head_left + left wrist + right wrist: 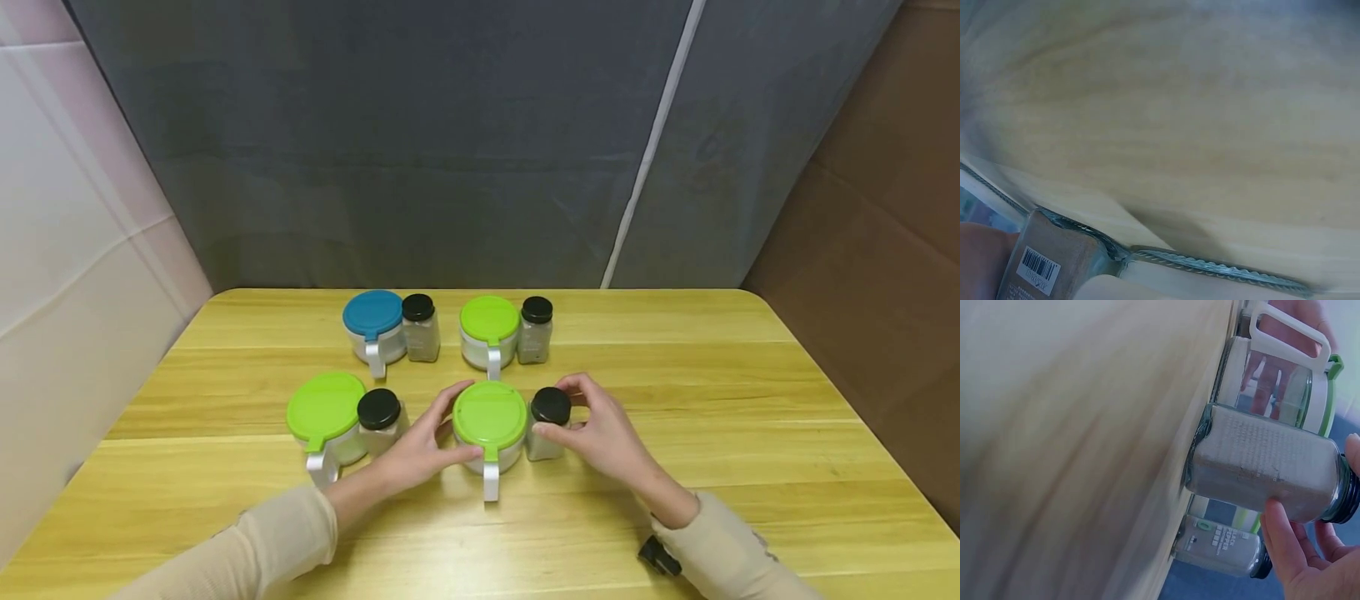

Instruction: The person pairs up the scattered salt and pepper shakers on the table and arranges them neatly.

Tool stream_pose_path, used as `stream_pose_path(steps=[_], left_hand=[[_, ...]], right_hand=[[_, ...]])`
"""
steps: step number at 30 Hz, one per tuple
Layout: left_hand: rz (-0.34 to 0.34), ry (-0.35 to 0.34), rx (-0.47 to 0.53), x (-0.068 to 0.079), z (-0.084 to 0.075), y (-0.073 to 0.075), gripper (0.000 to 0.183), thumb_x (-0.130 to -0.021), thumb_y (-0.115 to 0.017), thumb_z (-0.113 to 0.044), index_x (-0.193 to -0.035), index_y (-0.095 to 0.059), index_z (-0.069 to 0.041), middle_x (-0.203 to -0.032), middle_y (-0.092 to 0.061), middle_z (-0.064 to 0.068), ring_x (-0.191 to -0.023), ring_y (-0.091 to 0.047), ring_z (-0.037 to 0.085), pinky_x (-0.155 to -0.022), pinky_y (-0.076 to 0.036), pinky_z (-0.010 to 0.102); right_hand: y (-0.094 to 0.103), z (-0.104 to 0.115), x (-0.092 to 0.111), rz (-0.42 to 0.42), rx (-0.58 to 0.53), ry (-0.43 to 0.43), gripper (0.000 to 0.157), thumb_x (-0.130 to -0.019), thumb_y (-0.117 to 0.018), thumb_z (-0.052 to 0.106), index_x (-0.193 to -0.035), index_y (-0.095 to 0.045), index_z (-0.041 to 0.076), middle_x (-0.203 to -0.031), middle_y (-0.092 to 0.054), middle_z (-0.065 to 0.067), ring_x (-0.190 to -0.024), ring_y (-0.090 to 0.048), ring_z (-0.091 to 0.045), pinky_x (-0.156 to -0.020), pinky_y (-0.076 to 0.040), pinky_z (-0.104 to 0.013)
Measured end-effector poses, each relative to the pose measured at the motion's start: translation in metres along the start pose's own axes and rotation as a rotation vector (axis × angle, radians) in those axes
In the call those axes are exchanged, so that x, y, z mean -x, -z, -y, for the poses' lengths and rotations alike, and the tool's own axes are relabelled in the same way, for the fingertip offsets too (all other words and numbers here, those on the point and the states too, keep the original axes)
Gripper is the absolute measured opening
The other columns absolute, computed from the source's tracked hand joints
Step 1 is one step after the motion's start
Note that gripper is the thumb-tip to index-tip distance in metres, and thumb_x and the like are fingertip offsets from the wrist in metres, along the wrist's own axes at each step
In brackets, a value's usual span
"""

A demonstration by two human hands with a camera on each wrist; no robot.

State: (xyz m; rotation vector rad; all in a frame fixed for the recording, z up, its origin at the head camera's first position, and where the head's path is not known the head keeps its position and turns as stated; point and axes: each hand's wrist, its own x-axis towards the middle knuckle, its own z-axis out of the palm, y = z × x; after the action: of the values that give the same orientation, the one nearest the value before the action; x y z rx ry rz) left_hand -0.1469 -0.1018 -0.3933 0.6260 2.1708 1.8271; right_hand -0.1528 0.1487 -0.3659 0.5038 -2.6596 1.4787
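My left hand (423, 446) curls round the left side of a clear glass jar with a green lid (490, 414) and a pale handle (491, 482) that faces me. With thumb and fingers, my right hand (607, 429) grips a black-capped glass spice bottle (550, 442) standing just right of that jar. In the right wrist view this bottle (1266, 464) is full of grey-brown powder, and the jar (1279, 381) is behind it. A barcoded bottle (1047, 262) shows at the lower left of the left wrist view.
To the left stand another green-lidded jar (326, 408) and a black-capped bottle (381, 421), close to my left forearm. Behind are a blue-lidded jar (373, 315) with a bottle (422, 333), and a green-lidded jar (489, 321) with a bottle (535, 337). All stand on a wooden table (750, 433).
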Motion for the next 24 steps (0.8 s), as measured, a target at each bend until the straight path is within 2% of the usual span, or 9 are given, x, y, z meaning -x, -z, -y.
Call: stream_pose_path(steps=[14, 24], left_hand=[[-0.025, 0.075, 0.052, 0.0020, -0.0020, 0.0011, 0.080, -0.077, -0.069, -0.013, -0.139, -0.019, -0.013, -0.142, -0.019, 0.010, -0.128, -0.018, 0.022, -0.102, -0.015, 0.037], [-0.036, 0.099, 0.030, 0.0026, -0.0042, -0.0002, 0.080, -0.078, -0.067, -0.014, -0.140, -0.017, -0.015, -0.142, -0.019, 0.010, -0.128, -0.019, 0.024, -0.102, -0.014, 0.038]], right_hand=[[-0.0042, 0.0021, 0.0012, -0.004, -0.011, 0.000, 0.054, -0.065, -0.078, 0.029, -0.106, -0.051, 0.007, -0.102, -0.055, -0.008, -0.093, -0.053, -0.025, -0.063, -0.049, -0.022], [-0.0058, 0.0023, 0.0027, -0.001, -0.015, 0.004, 0.052, -0.066, -0.078, 0.028, -0.105, -0.051, 0.007, -0.101, -0.054, -0.008, -0.093, -0.053, -0.025, -0.063, -0.049, -0.021]])
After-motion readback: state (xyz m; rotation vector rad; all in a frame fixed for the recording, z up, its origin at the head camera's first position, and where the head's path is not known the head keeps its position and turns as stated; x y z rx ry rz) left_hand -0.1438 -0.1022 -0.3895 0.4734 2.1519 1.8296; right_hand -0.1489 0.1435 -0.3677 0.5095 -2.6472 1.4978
